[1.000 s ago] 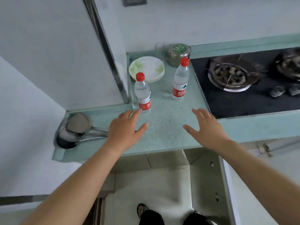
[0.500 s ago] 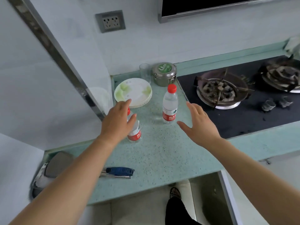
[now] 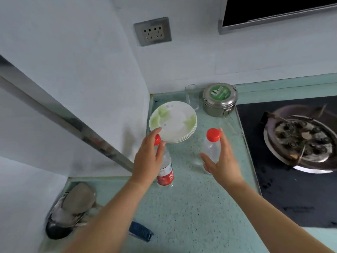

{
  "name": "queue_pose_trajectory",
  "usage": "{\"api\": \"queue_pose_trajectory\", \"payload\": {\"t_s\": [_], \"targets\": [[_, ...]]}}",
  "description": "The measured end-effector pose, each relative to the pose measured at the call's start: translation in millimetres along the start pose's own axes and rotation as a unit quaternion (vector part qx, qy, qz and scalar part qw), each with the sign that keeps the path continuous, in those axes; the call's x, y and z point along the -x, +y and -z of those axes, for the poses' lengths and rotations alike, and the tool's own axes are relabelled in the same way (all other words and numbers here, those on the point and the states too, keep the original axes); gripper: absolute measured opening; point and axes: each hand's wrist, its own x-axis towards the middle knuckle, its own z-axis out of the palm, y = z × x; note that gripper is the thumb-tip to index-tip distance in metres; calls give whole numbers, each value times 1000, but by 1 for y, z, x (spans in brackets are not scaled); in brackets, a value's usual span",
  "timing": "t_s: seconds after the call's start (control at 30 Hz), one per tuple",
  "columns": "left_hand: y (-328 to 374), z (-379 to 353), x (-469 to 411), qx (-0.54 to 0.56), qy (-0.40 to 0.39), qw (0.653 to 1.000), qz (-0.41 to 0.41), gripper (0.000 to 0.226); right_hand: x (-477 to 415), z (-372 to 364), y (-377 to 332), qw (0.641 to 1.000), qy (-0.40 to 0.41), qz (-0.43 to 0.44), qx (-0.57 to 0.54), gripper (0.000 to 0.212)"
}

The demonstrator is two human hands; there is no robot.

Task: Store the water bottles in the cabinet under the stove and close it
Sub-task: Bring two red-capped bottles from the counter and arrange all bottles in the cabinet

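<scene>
2 water bottles with red caps stand upright on the green speckled tabletop (image 3: 184,212), left of the gas stove (image 3: 291,161). The left water bottle (image 3: 165,170) stands near the front edge of a stack of white plates (image 3: 173,121) with green markings. The right water bottle (image 3: 211,148) stands nearer the stove edge, well apart from the left one.

The left hand (image 3: 148,159) curls around the upper part of the left water bottle; fingers and thumb lie against the neck just below the cap, but the grip is not fully clenched. The right hand (image 3: 223,161) is spread beside the right water bottle, palm toward the body of the bottle, thumb in front of it and fingertips level with the cap. Whether this grip is in contact with the bottle cannot be told.

At the far end of the tabletop, a clear drinking glass (image 3: 191,96) and a round steel lunch box (image 3: 219,99) with a green lid label stand side by side. At the near left, metal ladles (image 3: 71,212) lie in a pile; a blue handle (image 3: 141,230) shows beneath the left forearm. A wall socket (image 3: 153,31) is mounted above the plates.
</scene>
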Motion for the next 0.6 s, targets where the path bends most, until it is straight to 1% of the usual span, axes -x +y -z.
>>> {"api": "queue_pose_trajectory", "payload": {"t_s": [0.13,0.23,0.3,0.43,0.5,0.6], "targets": [[1,-27,-1,85,39,995,45,47,-17,-9,6,999,-16,22,-25,86],[-3,-38,-11,91,49,994,49,48,-29,-14,10,999,-25,8,-33,81],[-4,-43,-20,71,41,996,35,48,-36,-14,10,999,-23,5,-36,81],[-3,-50,-28,2,-21,1000,6,46,-35,-5,11,998,-34,-44,-19,82],[-8,-56,-21,-34,-61,997,-14,46,-23,-1,16,995,-57,-77,16,82],[-18,-65,-2,-69,-125,989,-47,48,5,4,27,984,-87,-137,73,76]]}}
